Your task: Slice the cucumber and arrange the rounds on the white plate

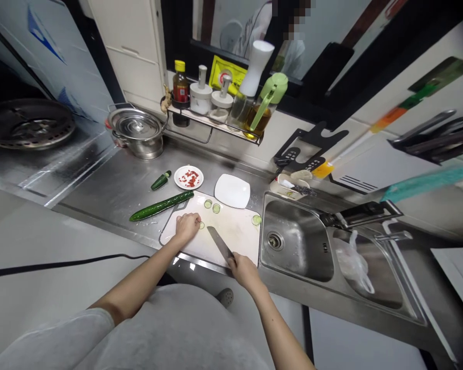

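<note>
My right hand (244, 270) grips the handle of a kitchen knife (219, 241), its blade slanting up and left over the white cutting board (231, 239). My left hand (188, 227) rests on the board's left part, fingers curled and pinched at a thin cucumber slice (201, 225). The knife tip is just right of that slice, apart from it. Farther up the board lie small cucumber slices (216, 208), and another little pile is at its right edge. A long cucumber (160, 206) lies with its right end over the board's upper left corner.
Behind the board stand a plate of chopped red pieces (189, 185) and a white square dish (232, 190). A cucumber end piece (161, 180) lies left of them. Steel pots (141, 131) are at the back left, a sink (297, 241) at right, a condiment rack (216, 123) above.
</note>
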`<action>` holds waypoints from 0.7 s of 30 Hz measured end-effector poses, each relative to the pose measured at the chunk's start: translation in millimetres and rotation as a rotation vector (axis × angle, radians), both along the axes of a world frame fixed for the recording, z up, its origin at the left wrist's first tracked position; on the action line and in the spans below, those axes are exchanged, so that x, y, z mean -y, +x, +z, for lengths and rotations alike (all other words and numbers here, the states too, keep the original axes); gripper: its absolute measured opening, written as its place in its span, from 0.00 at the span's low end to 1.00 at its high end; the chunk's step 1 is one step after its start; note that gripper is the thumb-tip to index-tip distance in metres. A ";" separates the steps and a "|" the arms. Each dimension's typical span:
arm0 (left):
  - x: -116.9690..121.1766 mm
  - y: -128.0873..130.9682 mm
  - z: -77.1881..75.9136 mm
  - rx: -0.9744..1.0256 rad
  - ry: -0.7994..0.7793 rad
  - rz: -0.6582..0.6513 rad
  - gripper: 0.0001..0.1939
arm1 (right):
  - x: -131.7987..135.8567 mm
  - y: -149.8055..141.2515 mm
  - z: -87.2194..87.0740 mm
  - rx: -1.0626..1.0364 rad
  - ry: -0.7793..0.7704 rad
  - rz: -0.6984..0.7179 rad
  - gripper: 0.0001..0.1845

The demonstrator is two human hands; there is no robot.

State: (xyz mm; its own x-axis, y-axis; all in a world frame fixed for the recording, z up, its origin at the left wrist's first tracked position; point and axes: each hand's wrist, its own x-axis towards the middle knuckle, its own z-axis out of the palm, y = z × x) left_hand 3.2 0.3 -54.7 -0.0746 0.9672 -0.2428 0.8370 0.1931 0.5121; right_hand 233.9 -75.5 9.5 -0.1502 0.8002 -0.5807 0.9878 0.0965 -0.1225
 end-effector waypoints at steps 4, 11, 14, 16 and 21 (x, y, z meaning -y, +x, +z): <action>3.1 -3.7 2.7 0.060 -0.030 0.053 0.07 | 0.4 6.6 -2.5 0.011 0.020 -0.055 0.17; 16.2 -36.5 4.6 0.019 -0.058 0.142 0.06 | -2.7 9.6 -0.9 0.041 0.033 -0.105 0.16; 18.9 -48.0 5.6 -0.023 -0.063 0.148 0.07 | -4.2 12.4 0.0 0.050 0.042 -0.125 0.16; 19.8 -51.9 6.2 -0.044 -0.067 0.148 0.07 | -4.9 13.8 0.4 0.054 0.042 -0.134 0.16; 20.9 -53.0 7.1 -0.087 -0.055 0.137 0.09 | -5.2 14.7 0.2 0.051 0.041 -0.128 0.16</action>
